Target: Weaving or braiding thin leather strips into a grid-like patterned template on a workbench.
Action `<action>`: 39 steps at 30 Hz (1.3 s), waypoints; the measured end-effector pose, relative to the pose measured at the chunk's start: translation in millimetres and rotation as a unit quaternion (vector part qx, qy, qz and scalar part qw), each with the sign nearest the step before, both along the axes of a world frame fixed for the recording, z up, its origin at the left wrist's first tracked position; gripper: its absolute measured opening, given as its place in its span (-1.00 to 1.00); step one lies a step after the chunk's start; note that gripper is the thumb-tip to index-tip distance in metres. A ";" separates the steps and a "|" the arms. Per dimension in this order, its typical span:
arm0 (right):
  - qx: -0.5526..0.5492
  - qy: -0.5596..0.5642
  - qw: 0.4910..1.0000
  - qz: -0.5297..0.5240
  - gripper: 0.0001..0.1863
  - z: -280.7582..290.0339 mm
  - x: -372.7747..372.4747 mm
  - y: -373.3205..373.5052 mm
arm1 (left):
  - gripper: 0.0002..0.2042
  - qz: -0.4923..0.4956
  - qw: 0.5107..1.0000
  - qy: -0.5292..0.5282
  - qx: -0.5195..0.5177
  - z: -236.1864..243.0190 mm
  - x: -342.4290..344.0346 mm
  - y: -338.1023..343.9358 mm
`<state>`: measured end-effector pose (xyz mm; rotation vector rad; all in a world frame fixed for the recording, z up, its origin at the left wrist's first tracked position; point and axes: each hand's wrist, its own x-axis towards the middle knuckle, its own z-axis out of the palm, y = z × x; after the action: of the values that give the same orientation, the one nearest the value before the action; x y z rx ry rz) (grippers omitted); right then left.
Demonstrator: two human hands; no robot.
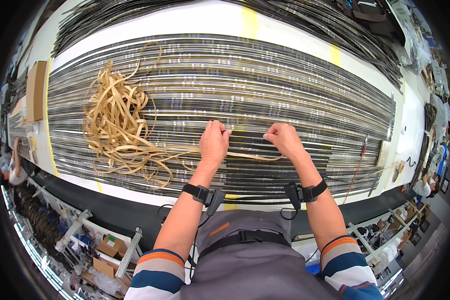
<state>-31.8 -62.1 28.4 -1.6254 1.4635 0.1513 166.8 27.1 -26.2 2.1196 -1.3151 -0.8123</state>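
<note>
My left hand [214,142] is closed over the middle of long dark strips [245,172] laid side by side across the table. To its right, my right hand [286,139] is in a pinch, thumb against fingers, a short way above the same strips. Whatever either hand grips is too thin or hidden to make out. A tan flat tape [255,156] runs beneath both hands. It leads left to a big tangled heap of tan tape [117,107] lying on the strips.
A cardboard piece [36,91] stands at the table's left end. More black strips [325,25] lie bundled along the far side. At the right are a red-handled thin tool [365,145] and a tape roll [396,172]. Other people work at both sides.
</note>
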 end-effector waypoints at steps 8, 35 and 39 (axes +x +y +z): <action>-0.029 0.030 0.996 -0.075 -0.80 -16.2 -14.1 13.1 | -0.79 0.003 1.000 0.005 0.007 2.2 -0.2 -1.2; -0.108 0.064 0.990 -0.063 -0.80 -23.6 -7.1 20.5 | -0.79 -0.002 1.000 -0.010 0.005 -0.6 -0.4 -0.8; -0.084 0.065 0.992 -0.067 -0.82 -19.8 -4.6 20.0 | -0.79 -0.002 1.000 -0.010 0.002 -0.7 0.3 0.2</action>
<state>-36.4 -42.1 8.6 -1.6707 1.7194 0.0597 167.1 27.3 -26.9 2.1349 -1.3286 -0.7988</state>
